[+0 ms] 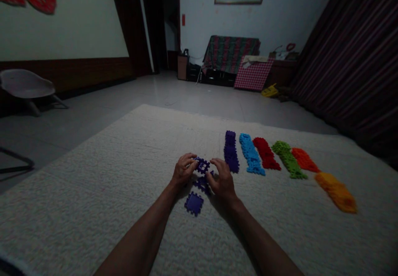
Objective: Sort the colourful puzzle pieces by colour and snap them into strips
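A purple building tile [203, 166] with notched edges and a window-like cutout is pinched between the thumb and fingers of my left hand [184, 170]. Just to its right, my right hand [222, 179] curves with thumb and forefinger apart; its fingertips are close to the tile, and I cannot tell whether they touch it. Below and between the hands lie more purple pieces [201, 184] with cutouts, partly covered by the right thumb. Nearer to me, a solid purple square tile [194, 203] rests flat on the pale quilted mat [124, 184].
Right of my hands, tiles lie in colour rows: purple [231, 151], blue [251, 153], red [266, 153], green [289, 159], orange-red [304, 159] and yellow-orange [336, 192]. A grey chair [27, 84] stands at the left, a dark curtain [348, 39] hangs at the right.
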### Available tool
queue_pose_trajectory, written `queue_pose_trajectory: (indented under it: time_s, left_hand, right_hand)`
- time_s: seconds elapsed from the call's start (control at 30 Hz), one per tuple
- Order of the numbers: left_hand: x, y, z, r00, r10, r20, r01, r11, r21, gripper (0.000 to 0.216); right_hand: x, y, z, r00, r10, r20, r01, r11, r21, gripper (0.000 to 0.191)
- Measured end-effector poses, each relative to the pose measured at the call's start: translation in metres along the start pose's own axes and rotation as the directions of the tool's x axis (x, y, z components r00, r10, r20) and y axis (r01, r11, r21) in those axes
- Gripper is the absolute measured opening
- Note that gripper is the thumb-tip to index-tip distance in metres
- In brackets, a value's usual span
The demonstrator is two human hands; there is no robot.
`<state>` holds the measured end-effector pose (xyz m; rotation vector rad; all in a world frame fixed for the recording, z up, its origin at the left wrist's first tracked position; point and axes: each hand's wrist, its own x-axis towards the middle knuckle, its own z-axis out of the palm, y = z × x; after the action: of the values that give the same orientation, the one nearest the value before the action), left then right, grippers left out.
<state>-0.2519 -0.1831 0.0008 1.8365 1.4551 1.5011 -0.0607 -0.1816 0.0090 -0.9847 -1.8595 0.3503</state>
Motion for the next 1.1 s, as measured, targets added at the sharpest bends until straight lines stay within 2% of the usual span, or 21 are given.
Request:
queue_pose_trajectory:
  time_s: [0.07,0.17,0.37,0.47,0.6,0.73,0.97,1.1]
  left_hand:
    - [0.000,0.000,0.000,1.000,0.000,0.007,0.000,1.000,0.002,0.018]
    - [0.000,0.000,-0.001,1.000,0.013,0.027,-0.013,1.000,0.012,0.018]
    - [0.000,-0.001,0.002,0.997,0.054,0.051,-0.057,0.997,0.060,0.014]
    - [0.000,-0.003,0.004,0.997,0.068,0.029,-0.070,0.994,0.081,0.013]
    - [0.000,-0.006,0.005,0.997,0.070,-0.039,-0.068,0.995,0.067,0.015]
    - [-0.001,-0.006,0.005,0.995,0.042,-0.089,-0.038,0.998,0.049,0.015]
    - [-0.001,-0.008,0.005,0.972,-0.031,-0.232,0.036,0.999,0.020,0.015]
    - [-0.001,-0.010,0.007,0.964,-0.046,-0.261,0.053,0.998,0.022,0.016]
  right_hand:
    - [0.000,-0.003,-0.001,0.999,-0.038,0.027,0.039,0.999,-0.024,0.031]
    - [0.001,-0.007,-0.001,1.000,-0.010,0.029,0.010,1.000,0.007,0.028]
    - [0.005,-0.003,-0.001,0.978,0.206,0.042,-0.210,0.952,0.225,0.020]
    - [0.012,0.012,-0.015,0.950,0.312,0.003,-0.301,0.913,0.275,0.024]
    - [0.020,0.043,-0.049,0.924,0.370,-0.095,-0.357,0.925,0.129,0.029]
    - [0.022,0.064,-0.072,0.938,0.333,-0.092,-0.337,0.941,-0.035,0.028]
    - [0.020,0.071,-0.067,0.943,0.312,-0.117,-0.323,0.942,-0.095,0.029]
    - [0.018,0.075,-0.066,0.945,0.306,-0.116,-0.319,0.941,-0.112,0.031]
